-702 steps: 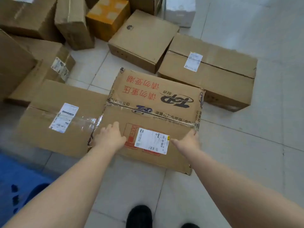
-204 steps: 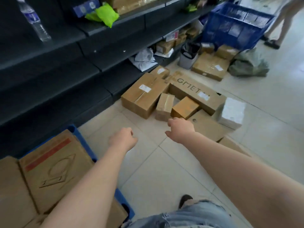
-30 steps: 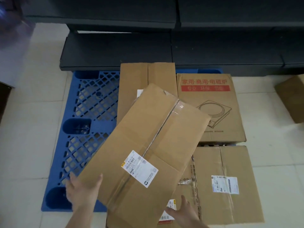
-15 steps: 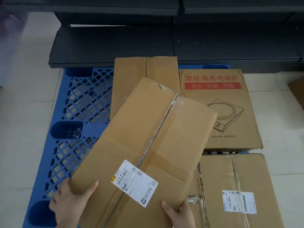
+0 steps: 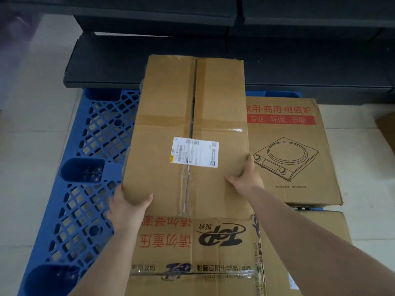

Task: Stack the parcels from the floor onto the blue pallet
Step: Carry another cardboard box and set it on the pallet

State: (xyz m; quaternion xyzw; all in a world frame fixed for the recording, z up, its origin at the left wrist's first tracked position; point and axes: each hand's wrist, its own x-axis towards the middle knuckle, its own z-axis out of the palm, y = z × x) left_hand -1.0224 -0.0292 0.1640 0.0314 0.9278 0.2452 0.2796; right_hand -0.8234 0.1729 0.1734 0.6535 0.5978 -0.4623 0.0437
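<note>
A long brown parcel [image 5: 166, 116] with a white shipping label lies lengthways over the middle of the blue pallet [image 5: 85, 146]. My left hand [image 5: 128, 208] grips its near left corner, thumb on top. My right hand [image 5: 245, 178] holds its right edge near the front, thumb on the top face. Its near end sits above a printed parcel [image 5: 192, 248] with red characters and a black logo. What the long parcel rests on is hidden under it.
A box printed with a cooker drawing [image 5: 295, 150] lies on the pallet's right side, another parcel [image 5: 316, 253] in front of it. Dark shelving [image 5: 277, 50] runs along the back. The pallet's left half shows bare blue grid. A brown box edge [image 5: 388, 133] sits at far right.
The long parcel has turned from a diagonal to straight along the pallet and moved farther back. Both hands shifted from its near end to its front corners.
</note>
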